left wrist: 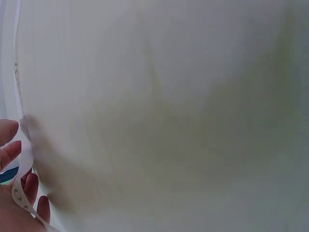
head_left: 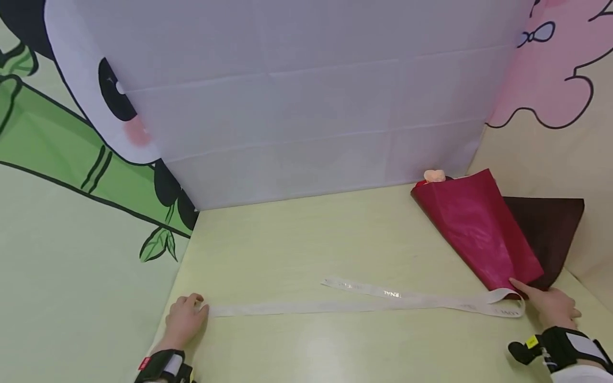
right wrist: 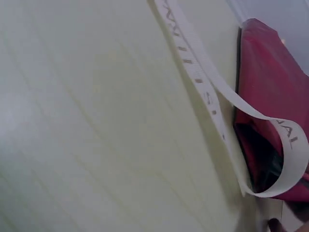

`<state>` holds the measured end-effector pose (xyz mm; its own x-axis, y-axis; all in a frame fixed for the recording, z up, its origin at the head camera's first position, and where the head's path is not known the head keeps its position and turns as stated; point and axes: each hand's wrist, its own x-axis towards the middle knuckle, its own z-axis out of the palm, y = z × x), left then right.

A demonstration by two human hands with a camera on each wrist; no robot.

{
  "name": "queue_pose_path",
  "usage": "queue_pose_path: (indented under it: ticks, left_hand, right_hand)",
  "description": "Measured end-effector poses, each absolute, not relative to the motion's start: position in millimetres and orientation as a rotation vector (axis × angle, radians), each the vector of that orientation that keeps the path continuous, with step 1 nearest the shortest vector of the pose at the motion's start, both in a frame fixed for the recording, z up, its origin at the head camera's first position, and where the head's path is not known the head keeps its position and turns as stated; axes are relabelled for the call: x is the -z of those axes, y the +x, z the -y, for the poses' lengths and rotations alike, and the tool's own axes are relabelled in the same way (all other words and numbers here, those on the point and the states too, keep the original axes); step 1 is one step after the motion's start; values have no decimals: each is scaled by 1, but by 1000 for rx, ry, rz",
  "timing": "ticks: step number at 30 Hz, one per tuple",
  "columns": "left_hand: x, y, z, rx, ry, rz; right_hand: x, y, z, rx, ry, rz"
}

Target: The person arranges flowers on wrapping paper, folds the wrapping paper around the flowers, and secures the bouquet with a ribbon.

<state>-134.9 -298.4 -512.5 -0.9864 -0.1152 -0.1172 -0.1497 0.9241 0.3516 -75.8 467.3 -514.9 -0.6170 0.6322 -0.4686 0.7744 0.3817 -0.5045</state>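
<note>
White lettered ribbon (head_left: 306, 307), lying on the tabletop (head_left: 287, 239) with its long axis running crosswise between the two hands. Its left end lies at the left hand (head_left: 187, 319); the left wrist view shows the band passing between thumb and fingers, the grip apparently pinching it. At the right the ribbon turns in an upstanding loop, doubling back leftward so that its upper strand ends near mid-table. The right hand (head_left: 551, 306) lies just right of this loop and is the nearer to it; its grip appears released, index finger extended to the lower edge of the red bag (head_left: 474, 229), contact with the ribbon being unclear. Behind the bag: a dark brown flat piece (head_left: 551, 229).
</note>
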Motion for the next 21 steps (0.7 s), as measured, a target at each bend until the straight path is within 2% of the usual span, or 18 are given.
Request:
queue_pose_path:
  ticks: [7,10,14,21]
  left_hand:
    - [517,-134,296,-572,-211,-2985]
    - [517,-132,295,-567,-206,-3003]
    - [517,-130,296,-567,-205,-3016]
    - [516,-128,294,-581,-211,-3019]
  right_hand:
    - [539,-81,-468,1092,413,-3146]
    - [541,-83,-462,1037,198,-3228]
    - [531,-88,-457,1052,101,-3006]
    - [519,-106,-460,944,228,-2844]
